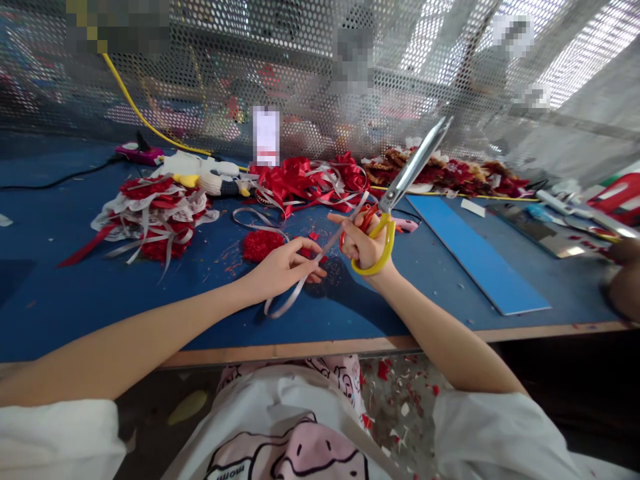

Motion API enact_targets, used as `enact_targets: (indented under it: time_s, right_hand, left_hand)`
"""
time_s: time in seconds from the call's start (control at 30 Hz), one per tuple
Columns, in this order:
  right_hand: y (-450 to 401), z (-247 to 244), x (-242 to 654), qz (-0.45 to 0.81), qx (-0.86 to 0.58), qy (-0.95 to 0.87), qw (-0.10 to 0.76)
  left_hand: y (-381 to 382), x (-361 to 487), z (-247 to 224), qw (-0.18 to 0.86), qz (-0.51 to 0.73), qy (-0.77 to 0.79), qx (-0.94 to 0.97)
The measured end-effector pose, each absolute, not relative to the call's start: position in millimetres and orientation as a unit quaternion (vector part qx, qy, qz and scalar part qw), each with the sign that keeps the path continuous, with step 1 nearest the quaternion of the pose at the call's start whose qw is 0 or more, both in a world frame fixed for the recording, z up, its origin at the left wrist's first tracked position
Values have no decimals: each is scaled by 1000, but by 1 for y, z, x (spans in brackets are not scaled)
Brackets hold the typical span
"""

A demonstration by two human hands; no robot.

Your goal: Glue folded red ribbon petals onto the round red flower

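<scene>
My left hand (280, 268) is low over the blue table, its thumb and fingers pinched on a narrow pale ribbon (287, 305). The ribbon hangs in a loop below that hand and runs up to my right hand (363, 245), where its other end sticks out above the fingers. Large scissors (415, 165) with a yellow and red handle are also in my right hand, blades pointing up and away. A red textured piece (261, 246) lies just behind my left hand, with small red scraps beside it.
Left is a stack of red pieces with white lace (155, 217). Red and white ribbons (307, 183) are heaped behind my hands. Further right lie a blue board (475, 257), a pile of brown and red pieces (450, 170) and a dark flat plate (537, 230). Perforated metal (310, 73) backs the table.
</scene>
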State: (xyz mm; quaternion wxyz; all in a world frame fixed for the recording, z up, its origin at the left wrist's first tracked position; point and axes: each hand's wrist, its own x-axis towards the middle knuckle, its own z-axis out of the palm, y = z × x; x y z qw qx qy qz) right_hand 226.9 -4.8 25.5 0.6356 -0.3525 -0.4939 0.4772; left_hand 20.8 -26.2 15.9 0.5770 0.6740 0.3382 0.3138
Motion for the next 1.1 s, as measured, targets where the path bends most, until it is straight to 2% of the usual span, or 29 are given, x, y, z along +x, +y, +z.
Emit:
enact_targets:
  time_s: [0.07,0.17,0.23,0.47,0.77,0.83,0.9,0.97,1.03,1.1]
  right_hand:
    - [-4,25,227,479,-355,-492,634]
    - [-2,24,227,485,-356,-494,627]
    - [-2,23,226,489,-357,-498,620]
    - [-2,20,227,491,-359,-504,614]
    - [1,20,229,487,-363,-502,616]
    - [1,21,230,486,-362,-503,617]
    - [1,22,229,487,-361,-504,616]
    - [0,24,228,491,-357,-506,613]
    - [-2,25,226,500,-348,-510,608]
    - [-3,26,224,509,-338,-513,603]
  left_hand:
    - [-19,12,21,442,316,361,758]
    - [-5,-2,23,143,255,373,881]
    - [3,-8,20,51,183,391,901]
    - [6,-13,17,-76,102,427,895]
    - [15,-40,34,-159,17,484,860]
    - [12,-37,37,-158,91,470,864]
    - [5,-26,39,-95,199,418,881]
    - [-6,-9,37,26,282,374,883]
    - [-18,9,31,206,326,371,845]
    - [-25,23,22,320,358,369,796]
